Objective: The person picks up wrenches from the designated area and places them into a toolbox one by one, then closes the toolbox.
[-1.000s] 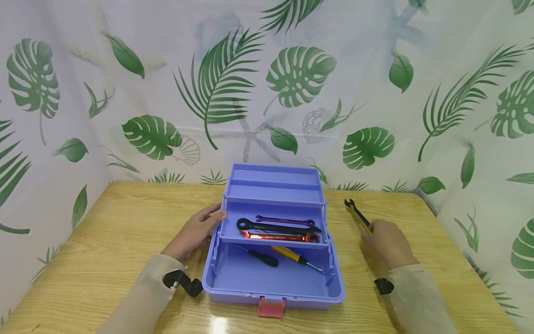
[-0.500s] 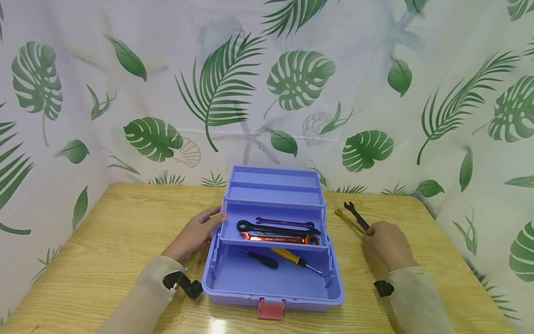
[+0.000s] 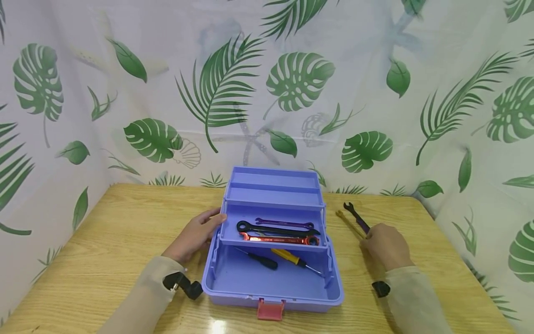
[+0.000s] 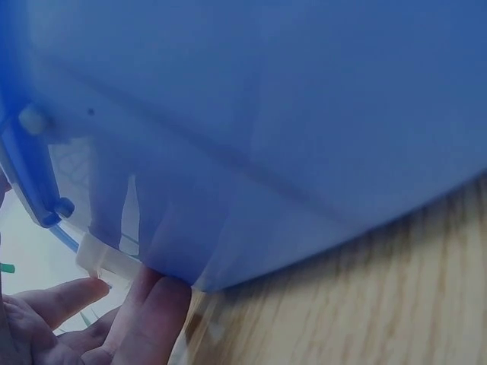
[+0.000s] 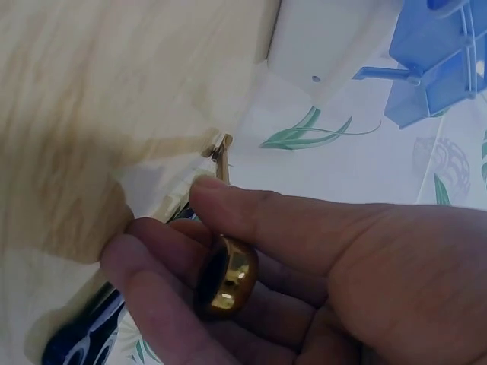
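On the wooden table (image 3: 125,222), the opened blue toolbox (image 3: 271,285) is set. Its left side is gripped by the left hand (image 3: 196,234), thumb over the rim of the tray (image 3: 234,211), fingers (image 4: 156,319) against the outer wall (image 4: 304,152). In the right hand (image 3: 388,245), beside the toolbox, a dark wrench (image 3: 357,217) and a gold wrench (image 3: 349,222) are clamped, heads apart. Three wrenches (image 3: 275,229) are laid in the tray.

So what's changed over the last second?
The gold wrench in the right hand swung its far end left, toward the toolbox, opening a gap from the dark wrench. The left hand stays at the toolbox's side; the toolbox hasn't moved.
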Available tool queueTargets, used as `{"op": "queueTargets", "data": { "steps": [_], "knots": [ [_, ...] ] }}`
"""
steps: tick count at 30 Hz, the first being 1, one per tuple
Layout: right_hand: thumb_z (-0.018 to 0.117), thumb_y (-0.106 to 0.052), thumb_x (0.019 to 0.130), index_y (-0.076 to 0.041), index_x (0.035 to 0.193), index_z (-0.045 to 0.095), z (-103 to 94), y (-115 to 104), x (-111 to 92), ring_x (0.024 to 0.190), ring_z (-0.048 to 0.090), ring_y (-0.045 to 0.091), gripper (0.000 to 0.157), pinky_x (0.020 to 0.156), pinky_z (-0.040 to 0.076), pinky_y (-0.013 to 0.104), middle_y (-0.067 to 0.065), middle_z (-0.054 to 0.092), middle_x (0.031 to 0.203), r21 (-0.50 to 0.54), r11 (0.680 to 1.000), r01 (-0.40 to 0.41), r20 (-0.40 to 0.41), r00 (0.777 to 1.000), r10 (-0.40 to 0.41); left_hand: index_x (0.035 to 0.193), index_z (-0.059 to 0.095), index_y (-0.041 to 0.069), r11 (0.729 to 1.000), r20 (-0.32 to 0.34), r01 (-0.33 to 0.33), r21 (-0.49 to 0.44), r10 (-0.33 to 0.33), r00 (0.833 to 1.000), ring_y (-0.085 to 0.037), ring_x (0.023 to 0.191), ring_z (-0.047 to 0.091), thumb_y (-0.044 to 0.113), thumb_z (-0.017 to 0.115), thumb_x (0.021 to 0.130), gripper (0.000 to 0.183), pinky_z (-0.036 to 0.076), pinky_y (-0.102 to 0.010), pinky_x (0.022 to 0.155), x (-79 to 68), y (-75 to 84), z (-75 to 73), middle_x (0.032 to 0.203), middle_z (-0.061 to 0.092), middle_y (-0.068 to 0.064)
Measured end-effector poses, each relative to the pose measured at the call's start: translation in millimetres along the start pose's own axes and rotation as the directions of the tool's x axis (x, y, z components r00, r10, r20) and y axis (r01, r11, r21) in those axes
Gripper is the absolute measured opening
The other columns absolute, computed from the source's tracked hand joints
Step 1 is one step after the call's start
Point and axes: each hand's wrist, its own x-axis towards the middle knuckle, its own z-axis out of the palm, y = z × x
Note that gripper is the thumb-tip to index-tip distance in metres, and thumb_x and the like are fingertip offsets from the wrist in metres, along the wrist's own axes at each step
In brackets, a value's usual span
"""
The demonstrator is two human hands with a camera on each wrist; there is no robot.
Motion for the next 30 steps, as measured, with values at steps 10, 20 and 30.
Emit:
{"op": "queueTargets", "data": {
  "steps": [10,20,30],
  "knots": [
    [0.073,-0.016,0.092,-0.015,0.053,0.048,2.5,-1.5,0.9,0.053,0.042,0.016,0.047,0.050,0.033,0.029,-0.005,0.040,0.051,-0.002,1.000,0.002,-0.003,1.000,-0.002,0.157,0.043,0.012,1.000,-0.011,-0.004,0.016,0.004,1.000,-0.025,0.101,0.074,0.055,0.063,0.099,0.075,0.063,-0.042,0.083,0.6,0.3,-1.0,0.129,0.069,-0.021],
    [0.066,-0.020,0.100,-0.001,0.083,0.077,-8.5,3.9,3.7,0.061,0.054,0.021,0.027,0.054,0.042,0.035,0.007,0.069,0.073,0.029,0.998,0.056,-0.147,0.988,-0.051,0.157,0.044,0.012,0.999,-0.017,0.003,0.043,-0.002,1.000,-0.024,0.099,0.074,0.057,0.062,0.100,0.075,0.063,-0.042,0.083,0.1,1.7,0.3,0.128,0.070,-0.019],
    [0.066,-0.018,0.100,0.001,0.091,0.079,-4.7,1.2,8.3,0.074,0.069,0.034,0.025,0.066,0.055,0.051,0.017,0.076,0.085,0.032,0.995,0.098,-0.277,0.957,-0.085,0.156,0.045,0.010,0.998,-0.022,0.010,0.054,-0.009,1.000,-0.022,0.098,0.073,0.056,0.062,0.100,0.074,0.063,-0.041,0.083,-0.1,2.6,1.3,0.126,0.071,-0.019]
  ]
}}
